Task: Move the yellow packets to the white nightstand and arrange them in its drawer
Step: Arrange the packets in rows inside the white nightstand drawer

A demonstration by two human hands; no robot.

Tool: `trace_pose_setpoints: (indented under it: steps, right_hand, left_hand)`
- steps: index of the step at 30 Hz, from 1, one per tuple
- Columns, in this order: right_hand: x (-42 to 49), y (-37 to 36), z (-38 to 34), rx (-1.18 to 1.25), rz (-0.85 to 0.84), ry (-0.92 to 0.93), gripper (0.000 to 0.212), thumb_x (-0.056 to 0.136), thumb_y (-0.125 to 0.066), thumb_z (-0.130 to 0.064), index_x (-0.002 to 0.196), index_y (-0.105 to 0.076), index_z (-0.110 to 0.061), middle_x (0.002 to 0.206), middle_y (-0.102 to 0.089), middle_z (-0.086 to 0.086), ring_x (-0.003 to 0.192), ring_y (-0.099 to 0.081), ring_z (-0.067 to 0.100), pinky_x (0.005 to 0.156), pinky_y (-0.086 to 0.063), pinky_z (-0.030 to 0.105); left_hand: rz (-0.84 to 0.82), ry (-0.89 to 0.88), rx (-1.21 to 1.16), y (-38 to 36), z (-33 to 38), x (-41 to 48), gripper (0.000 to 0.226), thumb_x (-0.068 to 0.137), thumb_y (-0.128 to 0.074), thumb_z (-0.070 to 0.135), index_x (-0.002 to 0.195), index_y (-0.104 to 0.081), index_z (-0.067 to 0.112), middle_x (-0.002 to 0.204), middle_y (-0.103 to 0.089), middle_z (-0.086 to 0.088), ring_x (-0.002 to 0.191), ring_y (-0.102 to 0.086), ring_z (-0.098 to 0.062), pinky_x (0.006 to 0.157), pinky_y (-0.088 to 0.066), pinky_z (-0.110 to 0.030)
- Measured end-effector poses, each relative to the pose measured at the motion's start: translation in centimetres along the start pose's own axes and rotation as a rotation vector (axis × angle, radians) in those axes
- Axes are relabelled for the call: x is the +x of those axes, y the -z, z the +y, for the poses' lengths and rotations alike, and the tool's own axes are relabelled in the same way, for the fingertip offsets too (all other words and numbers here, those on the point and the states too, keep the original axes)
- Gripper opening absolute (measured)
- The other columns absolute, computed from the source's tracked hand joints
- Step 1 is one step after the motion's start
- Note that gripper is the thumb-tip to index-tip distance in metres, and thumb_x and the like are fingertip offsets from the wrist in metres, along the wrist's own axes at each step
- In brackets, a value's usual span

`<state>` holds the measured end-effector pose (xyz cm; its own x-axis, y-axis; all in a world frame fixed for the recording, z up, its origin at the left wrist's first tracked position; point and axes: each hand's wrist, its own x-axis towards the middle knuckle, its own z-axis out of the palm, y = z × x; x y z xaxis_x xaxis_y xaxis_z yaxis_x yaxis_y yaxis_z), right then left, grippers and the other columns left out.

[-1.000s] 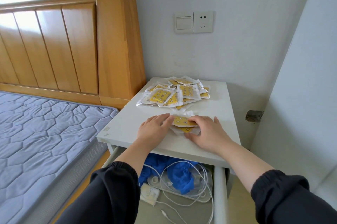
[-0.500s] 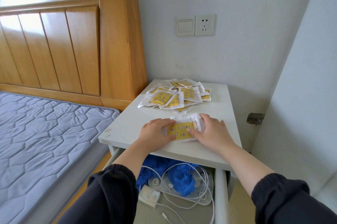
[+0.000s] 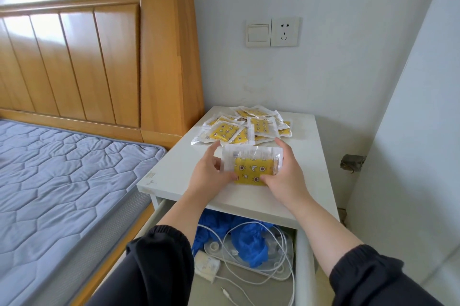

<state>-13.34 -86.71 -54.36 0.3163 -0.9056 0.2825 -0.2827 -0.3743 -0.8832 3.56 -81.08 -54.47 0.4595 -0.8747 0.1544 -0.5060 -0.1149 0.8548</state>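
**Item: small stack of yellow packets** [image 3: 251, 168]. We are holding it up between both hands, just above the top of the white nightstand [image 3: 174, 173]. Our left hand [image 3: 211, 176] is gripping the stack's left edge, with the thumb across the front and the fingers curled behind. Our right hand [image 3: 286, 178] is clasping the right edge the same way. We are judging this two-sided grip to be squaring the slippery wrappers into one even bundle before it goes below.

**Item: loose pile of packets** [image 3: 239, 129]. It is lying just beyond our fingertips, toward the wall, waiting to be gathered.

**Item: drawer** [image 3: 302, 268]. It is standing open beneath our wrists, nearer to us than the stack. It is holding blue fabric [image 3: 251, 243] and a white cable [image 3: 273, 278]. No yellow packet is showing inside it.
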Motion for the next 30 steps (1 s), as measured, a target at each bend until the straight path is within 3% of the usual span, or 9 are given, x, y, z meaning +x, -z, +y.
trace_pose_setpoints:
  steps: [2,4,7,13,17,20,25,27,30]
  right_hand:
    - [0.0,-0.7,-0.2,0.044,0.043,0.012,0.084,0.079,-0.065,0.012,0.144,-0.03,-0.028,0.116,-0.041,-0.014,0.096,-0.042,0.0,0.061,-0.037,-0.004]
    - [0.0,-1.1,-0.2,0.048,0.068,0.021,0.082,0.079,-0.067,0.009,0.141,-0.031,-0.03,0.112,-0.042,-0.017,0.096,-0.045,-0.001,0.063,-0.04,-0.001]
    - [0.3,-1.6,0.2,-0.055,0.051,0.03,0.064,0.077,-0.074,-0.004,0.125,-0.041,-0.029,0.113,-0.056,-0.005,0.097,-0.059,0.012,0.074,-0.048,0.016]
    - [0.1,-1.9,0.0,-0.12,-0.031,0.056,0.043,0.083,-0.068,-0.001,0.114,-0.044,-0.019,0.101,-0.061,-0.004,0.093,-0.061,0.015,0.073,-0.047,0.023]
    - [0.5,-1.7,0.1,-0.043,-0.048,-0.006,0.039,0.088,-0.062,-0.003,0.119,-0.044,-0.017,0.101,-0.061,-0.002,0.09,-0.06,0.012,0.061,-0.042,0.009]
    - [0.7,-1.5,0.0,0.014,-0.046,-0.054,0.038,0.086,-0.065,-0.004,0.119,-0.048,-0.016,0.096,-0.066,0.003,0.081,-0.063,0.011,0.055,-0.043,0.008]
    - [1.2,-0.6,-0.1,0.227,-0.067,-0.107,0.034,0.089,-0.051,0.007,0.097,-0.058,-0.026,0.093,-0.072,0.007,0.089,-0.069,0.023,0.081,-0.055,0.034]
    - [1.5,-0.3,0.0,0.293,-0.136,-0.129,0.042,0.09,-0.045,0.011,0.101,-0.061,-0.027,0.101,-0.071,0.006,0.095,-0.068,0.02,0.083,-0.054,0.032]
    - [2.1,-0.4,0.1,0.206,-0.24,-0.126,0.045,0.091,-0.046,0.012,0.123,-0.06,-0.017,0.112,-0.067,0.003,0.102,-0.064,0.014,0.086,-0.051,0.022]
  left_hand:
    - [0.036,-0.002,-0.046,0.1,0.0,-0.1,0.072,0.076,-0.078,0.013,0.139,-0.044,0.025,0.075,-0.059,0.001,0.069,-0.055,-0.009,0.063,-0.043,-0.017]
    - [0.033,0.023,-0.113,0.3,-0.1,0.0,0.045,0.076,-0.079,0.013,0.117,-0.063,0.021,0.084,-0.069,0.006,0.08,-0.064,-0.011,0.071,-0.048,-0.018]
    - [0.009,0.052,-0.159,0.4,-0.1,-0.1,0.02,0.076,-0.079,0.014,0.092,-0.069,0.023,0.088,-0.072,0.008,0.087,-0.068,-0.013,0.076,-0.053,-0.023]
    - [-0.053,0.039,-0.095,0.2,0.1,-0.3,0.027,0.08,-0.076,0.018,0.102,-0.064,0.028,0.091,-0.068,0.015,0.087,-0.063,-0.004,0.074,-0.048,-0.02]
    - [-0.032,0.05,-0.166,0.5,0.1,-0.3,0.03,0.081,-0.075,0.018,0.107,-0.064,0.026,0.094,-0.069,0.013,0.09,-0.064,-0.006,0.074,-0.048,-0.02]
    - [-0.043,0.043,-0.224,0.8,0.2,-0.4,0.038,0.08,-0.076,0.017,0.113,-0.061,0.028,0.095,-0.07,0.012,0.089,-0.065,-0.005,0.069,-0.048,-0.017]
    - [-0.128,0.089,-0.445,1.9,0.0,-0.3,0.056,0.08,-0.076,0.014,0.126,-0.05,0.029,0.094,-0.075,0.001,0.085,-0.072,-0.017,0.083,-0.057,-0.037]
    - [-0.165,0.112,-0.454,2.3,-0.2,0.1,0.054,0.082,-0.074,0.017,0.128,-0.05,0.031,0.1,-0.074,-0.001,0.089,-0.072,-0.019,0.087,-0.056,-0.04]
    - [-0.266,0.147,-0.324,2.9,-0.2,0.5,0.031,0.085,-0.069,0.034,0.116,-0.064,0.032,0.11,-0.069,0.001,0.102,-0.065,-0.018,0.096,-0.049,-0.037]
